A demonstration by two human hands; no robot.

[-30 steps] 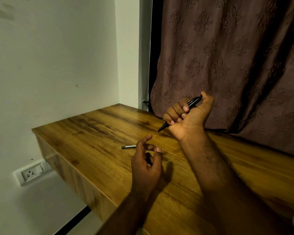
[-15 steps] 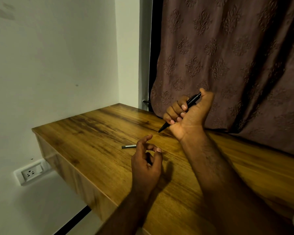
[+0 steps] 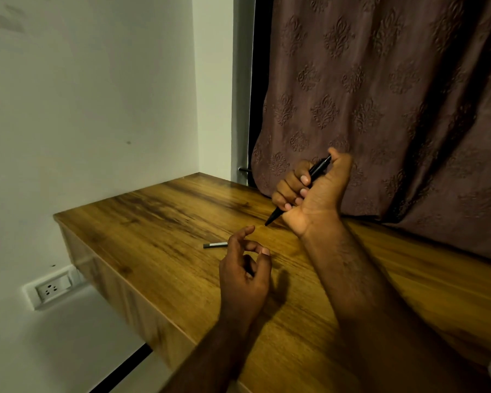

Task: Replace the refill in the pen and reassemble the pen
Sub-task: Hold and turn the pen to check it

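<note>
Black pen (image 3: pixel 309 178) within right fingers (image 3: pixel 291 184)

I note the table (image 3: pixel 159 222) is streaked brown wood grain with a smooth, low sheen; the pen (image 3: pixel 313 173) looks glossy black plastic; the curtain (image 3: pixel 394 95) is matt brownish cloth, embossed with motifs; the wall (image 3: pixel 82 95) is matt painted

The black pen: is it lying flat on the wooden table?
No, the right hand grips the black pen above the wooden table, tip pointing down.
</note>
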